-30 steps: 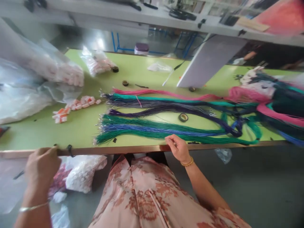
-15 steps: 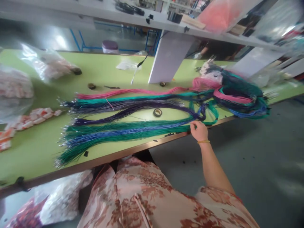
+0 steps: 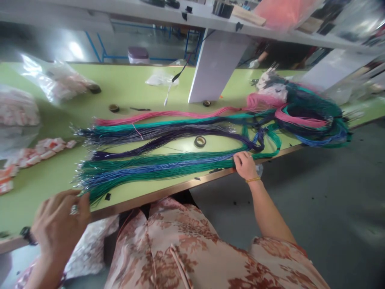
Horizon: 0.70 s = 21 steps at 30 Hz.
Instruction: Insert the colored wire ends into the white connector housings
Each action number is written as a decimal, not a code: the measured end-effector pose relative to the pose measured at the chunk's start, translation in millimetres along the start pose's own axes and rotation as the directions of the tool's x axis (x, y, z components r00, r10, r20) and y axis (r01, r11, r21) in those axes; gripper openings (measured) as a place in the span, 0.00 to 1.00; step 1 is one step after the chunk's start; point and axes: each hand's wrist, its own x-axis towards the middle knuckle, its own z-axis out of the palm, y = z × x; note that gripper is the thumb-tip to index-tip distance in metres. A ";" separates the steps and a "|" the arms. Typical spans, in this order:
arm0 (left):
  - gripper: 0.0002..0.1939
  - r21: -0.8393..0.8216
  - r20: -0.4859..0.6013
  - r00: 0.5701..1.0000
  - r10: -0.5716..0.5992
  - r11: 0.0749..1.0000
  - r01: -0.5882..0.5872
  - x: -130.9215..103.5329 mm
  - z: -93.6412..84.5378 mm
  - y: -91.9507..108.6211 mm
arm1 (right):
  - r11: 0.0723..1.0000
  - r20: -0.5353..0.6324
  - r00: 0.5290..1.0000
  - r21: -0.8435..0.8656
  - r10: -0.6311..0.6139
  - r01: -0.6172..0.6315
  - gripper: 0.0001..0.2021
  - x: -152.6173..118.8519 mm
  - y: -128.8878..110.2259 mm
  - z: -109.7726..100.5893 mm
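Long bundles of thin wires lie side by side across the bench, with metal tips at their left ends. My right hand (image 3: 246, 165) is closed around the green wires (image 3: 180, 172) nearest the bench's front edge, toward their right end. At the opposite end, my left hand (image 3: 61, 216), with a ring on it, has its fingers curled over the tips of that same bundle, which they hide. Blue wires (image 3: 162, 166) run just behind it, then another green bundle, dark purple wires (image 3: 126, 153), grey and teal ones, and pink wires (image 3: 162, 115) farthest back.
Coiled wires (image 3: 313, 116) are heaped at the right. Tape rolls (image 3: 200, 141) lie among the bundles and behind. Plastic bags (image 3: 60, 82) and white-orange pieces (image 3: 45, 149) occupy the left. An upright panel (image 3: 215, 68) supports the shelf. Another person's arm (image 3: 264, 56) shows beyond.
My left hand has come into view from the lower left and reached the left tips of the front green wires. My right hand has shifted slightly left along the bundle.
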 end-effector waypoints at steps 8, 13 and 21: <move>0.31 0.074 0.344 0.895 0.285 0.942 -0.328 2.4 47.4 64.2 | 0.992 -0.118 0.987 -0.044 0.109 -0.114 0.21 -11.8 12.4 -16.5; 0.38 0.119 0.619 0.759 0.201 0.932 -0.343 13.2 76.8 65.5 | 0.989 0.169 0.976 -0.026 -0.139 0.145 0.31 9.9 -43.8 3.8; 0.40 0.145 0.745 0.658 0.107 0.937 -0.317 34.5 102.3 63.3 | 0.968 0.330 0.924 -0.090 -0.191 0.233 0.30 31.7 -39.0 36.1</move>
